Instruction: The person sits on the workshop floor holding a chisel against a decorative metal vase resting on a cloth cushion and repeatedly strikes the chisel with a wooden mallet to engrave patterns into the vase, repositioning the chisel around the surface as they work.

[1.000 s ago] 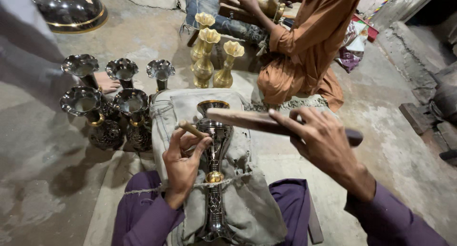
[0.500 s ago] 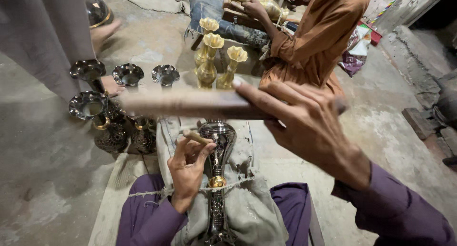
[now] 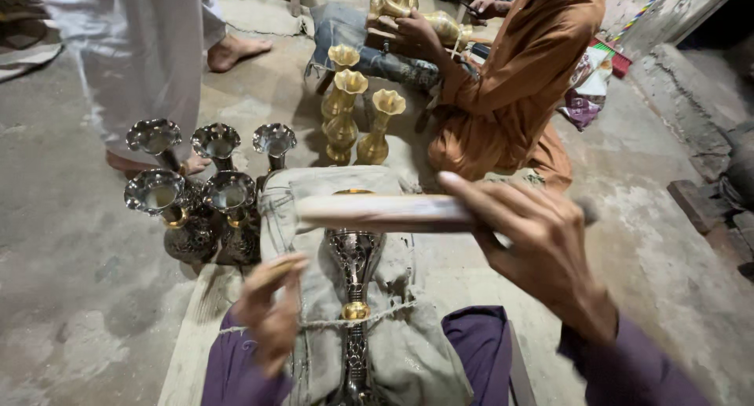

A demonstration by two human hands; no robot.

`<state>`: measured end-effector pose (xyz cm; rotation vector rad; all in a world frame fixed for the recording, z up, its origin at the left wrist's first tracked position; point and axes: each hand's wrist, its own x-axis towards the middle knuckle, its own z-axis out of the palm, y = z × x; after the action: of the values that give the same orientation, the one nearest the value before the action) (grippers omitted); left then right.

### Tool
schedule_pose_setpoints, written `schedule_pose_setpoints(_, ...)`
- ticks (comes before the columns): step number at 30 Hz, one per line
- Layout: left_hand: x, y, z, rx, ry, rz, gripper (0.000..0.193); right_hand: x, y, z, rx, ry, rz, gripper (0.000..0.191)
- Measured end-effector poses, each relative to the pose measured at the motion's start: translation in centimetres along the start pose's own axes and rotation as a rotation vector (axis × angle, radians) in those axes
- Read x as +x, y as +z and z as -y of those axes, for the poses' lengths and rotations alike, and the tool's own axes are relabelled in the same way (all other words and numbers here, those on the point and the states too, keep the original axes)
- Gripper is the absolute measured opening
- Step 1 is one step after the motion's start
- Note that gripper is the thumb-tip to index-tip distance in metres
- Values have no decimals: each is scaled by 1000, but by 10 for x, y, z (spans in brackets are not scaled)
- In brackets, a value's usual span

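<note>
The right hand (image 3: 542, 249) is clamped around a pale wooden stick (image 3: 377, 212), held level across the view just above the flared mouth of an engraved metal vase (image 3: 355, 296). That vase lies lengthwise on a grey cloth (image 3: 408, 351) draped over the person's lap, its gold collar midway down, between two purple-trousered knees. The left hand (image 3: 271, 320) is blurred beside the vase's left flank; its fingers curl round something slim, though whether it grips tightly cannot be told. To the left on the concrete floor (image 3: 71, 296) stand five dark silver vases (image 3: 188, 217), close together. Beyond them three brass vases (image 3: 353, 115) stand near a co-worker in orange clothing (image 3: 510, 100), who sits handling another brass piece
</note>
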<state>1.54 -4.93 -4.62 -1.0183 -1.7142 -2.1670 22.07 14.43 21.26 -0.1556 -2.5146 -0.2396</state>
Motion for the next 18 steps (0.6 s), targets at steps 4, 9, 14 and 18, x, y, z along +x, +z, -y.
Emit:
schedule_pose_setpoints(4, -48, -92, 18, 179, -437, -172, 26, -96, 43, -24, 341, 716, -4, 33)
schedule_pose_setpoints(9, -51, -157, 29, 675, -1149, 143, 32, -225, 125, -12, 838, 1183, 118, 27)
schedule_pose_setpoints(14, -43, -130, -7, 625, -1415, 335, 39, -282, 154, 38, 986, 1288, 238, 61)
schedule_pose_setpoints(18, -45, -137, -1, 608, -1439, 342, 44, -284, 148, 53, 1111, 1361, 321, 80)
